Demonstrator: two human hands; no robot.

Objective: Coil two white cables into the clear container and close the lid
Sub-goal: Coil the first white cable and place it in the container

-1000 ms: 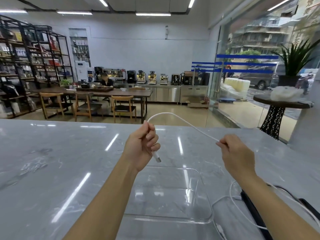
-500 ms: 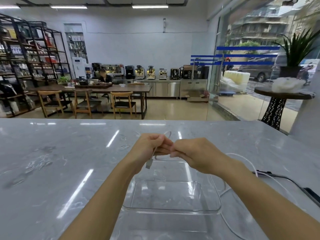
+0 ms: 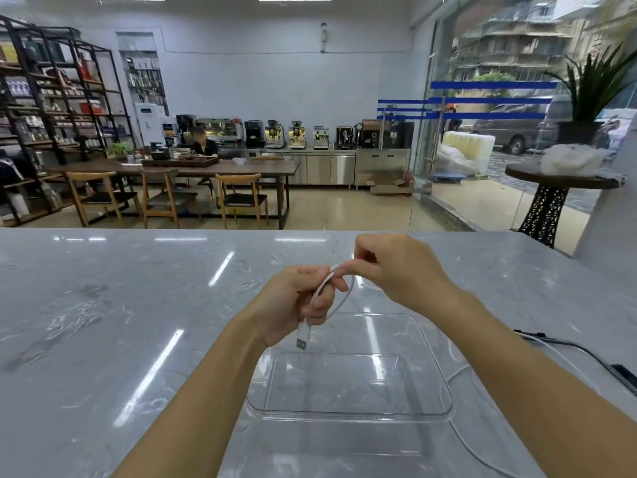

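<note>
**Inspector:** State what has changed since the earlier frames.

**Technician:** One second before, the hands were well apart, with the white cable (image 3: 349,292) stretched between them. Half a second before, they had met at one level. Now the right hand (image 3: 396,270) sits higher than the left hand (image 3: 293,305) and meets it at the fingertips. The loop that stood above the knuckles now hangs at the right side of the left hand.

**Inspector:** State the grip of each hand.

**Technician:** The left fingers (image 3: 322,305) are curled round the cable, which passes over the index finger. The USB plug (image 3: 302,342) hangs below that fist, tip down. On the right hand, the thumb and index fingers (image 3: 344,270) are pinched on the cable at the top of the loop. The remaining fingers are loosely curled.

**Inspector:** Locate the task items and give their materials.

**Technician:** The held cable is in the air, above the far part of the clear container (image 3: 348,415). It is thin, round and smooth, and its plug has a white body with a rectangular metal tip. The container rests on the bench (image 3: 120,322) below the hands. It is rectangular and transparent, with rounded corners, glossy walls and a rim wider than its floor. The bench is grey and marbled, and its polished surface reflects the ceiling lights as streaks. A white strand (image 3: 463,439) lies on the bench and curves past the container's right side. Whether it belongs to the held cable cannot be told. A dark flat object (image 3: 620,372) lies at the right edge.
</note>
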